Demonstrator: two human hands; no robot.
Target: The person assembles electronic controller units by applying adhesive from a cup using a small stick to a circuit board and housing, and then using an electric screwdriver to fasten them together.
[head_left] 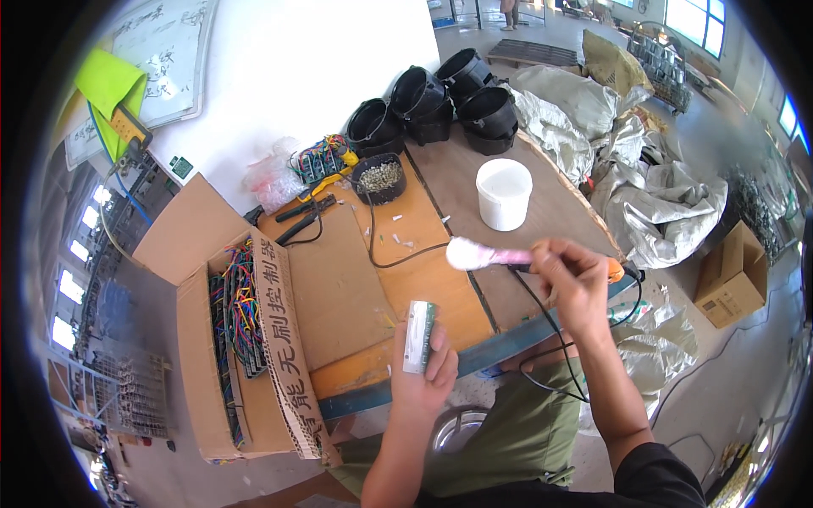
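Observation:
My right hand (574,284) is closed around a pink-handled stick-like tool (504,256), held level above the table's front right. A lump of white paste (463,254) covers the tool's far end. My left hand (428,385) grips a small flat rectangular block (418,337) with a white and green label face up, near the front edge. Beyond my right hand stands an uncovered white plastic tub (505,199); its contents cannot be made out. Partly behind my right hand lies an orange-handled tool (615,271) with a black cord.
At left, a cardboard box (292,356) holds bundles of coloured wires. Toward the back are black buckets (419,106), a black bowl of small pale pieces (380,179), and black-handled pliers (305,212). A cord crosses the wooden table (423,271). White sacks (660,195) lie on the right.

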